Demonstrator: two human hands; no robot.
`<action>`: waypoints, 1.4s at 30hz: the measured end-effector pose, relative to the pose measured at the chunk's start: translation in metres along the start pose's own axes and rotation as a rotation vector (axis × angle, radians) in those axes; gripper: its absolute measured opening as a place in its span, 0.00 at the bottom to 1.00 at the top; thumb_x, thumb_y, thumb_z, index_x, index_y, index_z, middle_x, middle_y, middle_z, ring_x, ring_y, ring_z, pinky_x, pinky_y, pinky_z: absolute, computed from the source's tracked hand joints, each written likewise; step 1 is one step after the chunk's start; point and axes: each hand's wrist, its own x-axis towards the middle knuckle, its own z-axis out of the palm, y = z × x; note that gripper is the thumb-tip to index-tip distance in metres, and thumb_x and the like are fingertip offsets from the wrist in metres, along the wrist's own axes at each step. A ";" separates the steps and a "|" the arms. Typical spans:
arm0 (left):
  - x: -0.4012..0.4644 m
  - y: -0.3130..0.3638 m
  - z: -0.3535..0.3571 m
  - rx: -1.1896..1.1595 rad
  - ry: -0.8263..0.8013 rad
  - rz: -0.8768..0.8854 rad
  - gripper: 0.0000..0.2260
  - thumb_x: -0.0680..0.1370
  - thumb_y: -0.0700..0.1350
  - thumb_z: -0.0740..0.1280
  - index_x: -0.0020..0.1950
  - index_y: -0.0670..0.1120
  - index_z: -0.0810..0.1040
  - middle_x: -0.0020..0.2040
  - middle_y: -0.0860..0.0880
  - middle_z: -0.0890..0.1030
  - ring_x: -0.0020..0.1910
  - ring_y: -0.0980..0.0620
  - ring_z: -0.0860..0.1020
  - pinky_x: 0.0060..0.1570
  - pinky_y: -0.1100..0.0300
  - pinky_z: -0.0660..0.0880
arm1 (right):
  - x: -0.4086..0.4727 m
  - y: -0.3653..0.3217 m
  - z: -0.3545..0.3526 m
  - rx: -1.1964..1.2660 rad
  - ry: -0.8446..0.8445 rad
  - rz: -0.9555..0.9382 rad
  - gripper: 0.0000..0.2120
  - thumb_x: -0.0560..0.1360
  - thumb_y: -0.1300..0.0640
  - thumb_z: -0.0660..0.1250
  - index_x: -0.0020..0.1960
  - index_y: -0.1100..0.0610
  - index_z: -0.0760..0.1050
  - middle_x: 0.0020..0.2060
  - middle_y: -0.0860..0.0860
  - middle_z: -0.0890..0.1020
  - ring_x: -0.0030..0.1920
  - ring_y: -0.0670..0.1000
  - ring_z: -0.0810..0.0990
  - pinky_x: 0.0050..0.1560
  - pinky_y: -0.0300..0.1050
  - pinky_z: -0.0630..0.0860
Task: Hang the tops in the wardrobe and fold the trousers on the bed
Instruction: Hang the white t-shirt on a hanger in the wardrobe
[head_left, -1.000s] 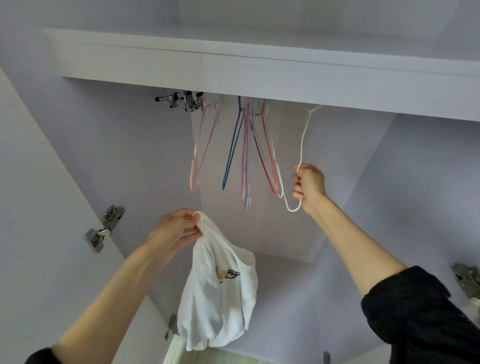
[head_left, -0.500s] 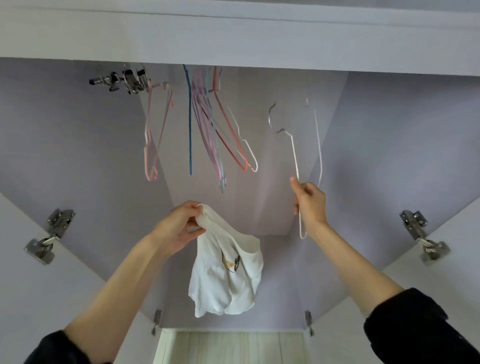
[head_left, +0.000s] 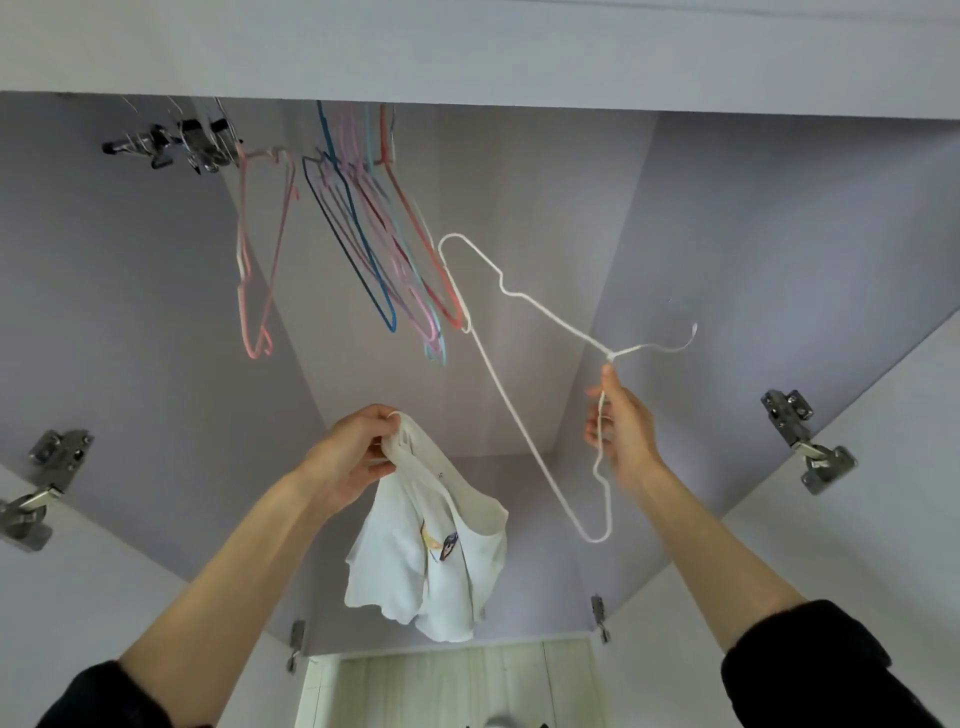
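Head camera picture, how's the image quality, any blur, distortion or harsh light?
Head view: soft, even light without glare; wide-angle lens bows the wardrobe walls; coloured hangers slightly smeared; white hanger in the right hand and white top in the left hand fairly sharp.

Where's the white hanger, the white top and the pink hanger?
white hanger (head_left: 519, 415), head view, on its long straight bar.
white top (head_left: 395, 561), head view, on the hanging cloth.
pink hanger (head_left: 242, 291), head view, on its left arm.
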 end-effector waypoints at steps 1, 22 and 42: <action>0.001 -0.001 0.001 0.020 0.006 -0.001 0.09 0.79 0.36 0.58 0.41 0.45 0.72 0.35 0.47 0.72 0.35 0.51 0.72 0.37 0.60 0.67 | 0.000 0.000 0.001 -0.056 -0.049 0.037 0.17 0.74 0.42 0.66 0.37 0.55 0.73 0.25 0.48 0.68 0.25 0.46 0.65 0.30 0.40 0.64; -0.001 -0.011 0.042 0.230 -0.051 0.101 0.07 0.80 0.38 0.62 0.42 0.43 0.77 0.40 0.46 0.77 0.40 0.49 0.77 0.52 0.56 0.76 | -0.030 0.046 -0.005 -0.346 -0.336 0.016 0.10 0.73 0.53 0.70 0.35 0.54 0.75 0.28 0.46 0.73 0.28 0.43 0.66 0.31 0.37 0.61; 0.003 0.002 0.046 1.059 -0.109 0.423 0.05 0.74 0.45 0.70 0.40 0.51 0.77 0.36 0.50 0.76 0.34 0.55 0.71 0.29 0.73 0.65 | -0.027 0.019 -0.011 -0.244 -0.352 -0.095 0.06 0.69 0.68 0.72 0.38 0.58 0.81 0.26 0.42 0.81 0.28 0.36 0.77 0.31 0.25 0.69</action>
